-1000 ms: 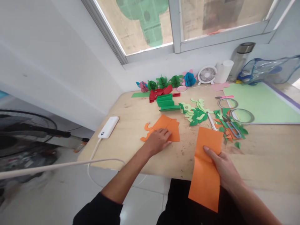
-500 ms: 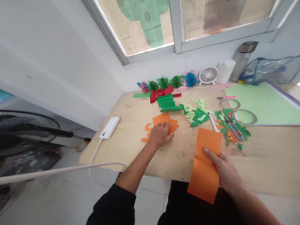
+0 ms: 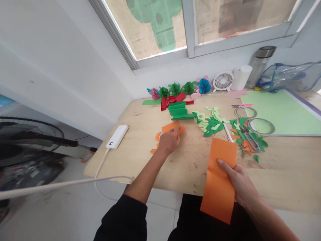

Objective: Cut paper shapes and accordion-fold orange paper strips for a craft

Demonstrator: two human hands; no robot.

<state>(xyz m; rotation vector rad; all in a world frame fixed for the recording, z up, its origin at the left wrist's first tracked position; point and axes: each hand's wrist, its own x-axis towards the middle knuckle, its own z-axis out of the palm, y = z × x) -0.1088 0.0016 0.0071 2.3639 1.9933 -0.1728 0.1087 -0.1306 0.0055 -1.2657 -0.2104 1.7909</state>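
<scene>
My left hand (image 3: 170, 140) is closed on small orange paper pieces (image 3: 170, 127) on the table, its fingertips partly hidden among them. Beside it, to the left, lie curved orange cutouts (image 3: 154, 149). Over the table's front edge, my right hand (image 3: 240, 180) grips a long orange paper strip (image 3: 220, 177), thumb on top and the other fingers underneath. The strip has a crease across its middle. A white pen (image 3: 227, 131) lies just beyond the strip's upper end.
Green cutouts (image 3: 209, 123), green folded paper (image 3: 178, 110) and red paper (image 3: 173, 100) lie behind. Blue-handled snips (image 3: 250, 139) rest on scraps at right. A power bank (image 3: 117, 136) with a cable sits left. A small fan (image 3: 223, 81) and bottle (image 3: 260, 65) stand at back.
My left hand has drawn slightly left, its fingers closing in, and the orange pieces under it have shifted left and closer together. My right hand and the strip are almost unmoved.
</scene>
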